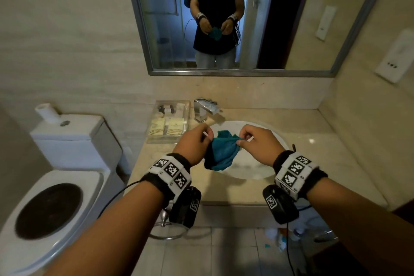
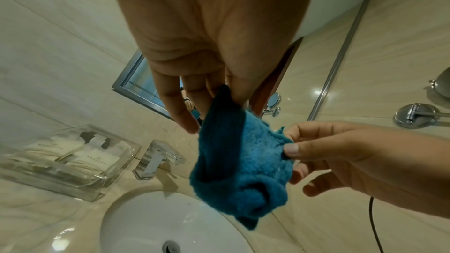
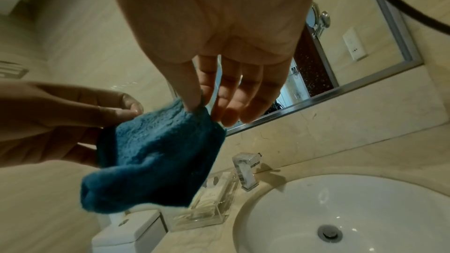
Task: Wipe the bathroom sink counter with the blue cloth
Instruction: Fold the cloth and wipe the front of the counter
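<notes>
The blue cloth (image 1: 220,150) hangs crumpled in the air above the white sink basin (image 1: 251,168), stretched between both hands. My left hand (image 1: 197,143) pinches its left edge, and my right hand (image 1: 255,141) pinches its right corner between thumb and forefinger. In the left wrist view the cloth (image 2: 243,163) droops from my left hand's fingers (image 2: 180,109), with the right hand (image 2: 340,153) pinching from the side. The right wrist view shows the cloth (image 3: 155,153) below my right hand's fingers (image 3: 194,93). The beige marble counter (image 1: 313,148) surrounds the basin.
A chrome faucet (image 1: 202,111) stands behind the basin. A clear tray of toiletries (image 1: 169,122) sits on the counter's back left. A toilet (image 1: 53,177) is left of the counter. A mirror (image 1: 235,18) hangs above, and a wall (image 1: 369,107) bounds the right side.
</notes>
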A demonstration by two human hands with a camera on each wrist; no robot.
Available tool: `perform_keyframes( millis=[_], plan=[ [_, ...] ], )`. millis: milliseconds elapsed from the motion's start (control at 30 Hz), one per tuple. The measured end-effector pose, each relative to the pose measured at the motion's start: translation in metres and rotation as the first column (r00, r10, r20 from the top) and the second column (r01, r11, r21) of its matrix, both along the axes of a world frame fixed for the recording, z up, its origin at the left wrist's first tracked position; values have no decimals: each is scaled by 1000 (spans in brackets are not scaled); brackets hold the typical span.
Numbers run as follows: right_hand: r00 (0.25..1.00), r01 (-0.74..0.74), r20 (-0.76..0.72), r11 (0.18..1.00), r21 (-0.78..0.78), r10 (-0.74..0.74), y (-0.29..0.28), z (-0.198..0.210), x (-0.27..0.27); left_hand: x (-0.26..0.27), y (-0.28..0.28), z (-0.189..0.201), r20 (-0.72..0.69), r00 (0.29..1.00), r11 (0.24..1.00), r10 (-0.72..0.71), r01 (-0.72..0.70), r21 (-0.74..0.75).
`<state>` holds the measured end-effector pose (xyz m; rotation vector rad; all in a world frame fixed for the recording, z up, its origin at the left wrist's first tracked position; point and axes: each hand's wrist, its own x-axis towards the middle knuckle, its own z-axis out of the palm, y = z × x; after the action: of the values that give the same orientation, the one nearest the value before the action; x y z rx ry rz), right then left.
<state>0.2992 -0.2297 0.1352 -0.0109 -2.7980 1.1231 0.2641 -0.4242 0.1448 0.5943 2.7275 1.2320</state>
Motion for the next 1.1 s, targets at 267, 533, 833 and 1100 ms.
perform_keyframes(
  millis=[267, 533, 833, 1100],
  plan=[
    [985, -121, 105, 985, -122, 134, -12, 10, 3, 0, 7, 0, -85, 991, 994, -101, 104, 37],
    [971, -212, 102, 977, -31, 215, -29, 8, 6, 1, 5, 0, -90, 990, 987, -109, 118, 110],
    [986, -132, 88, 986, -103, 141, -23, 2, 6, 9, -4, -11, 83, 973, 976, -217, 214, 46],
    [985, -142, 96, 990, -14, 142, -3, -4, 5, -3, -6, -19, 10, 994, 994, -106, 107, -19]
  ],
)
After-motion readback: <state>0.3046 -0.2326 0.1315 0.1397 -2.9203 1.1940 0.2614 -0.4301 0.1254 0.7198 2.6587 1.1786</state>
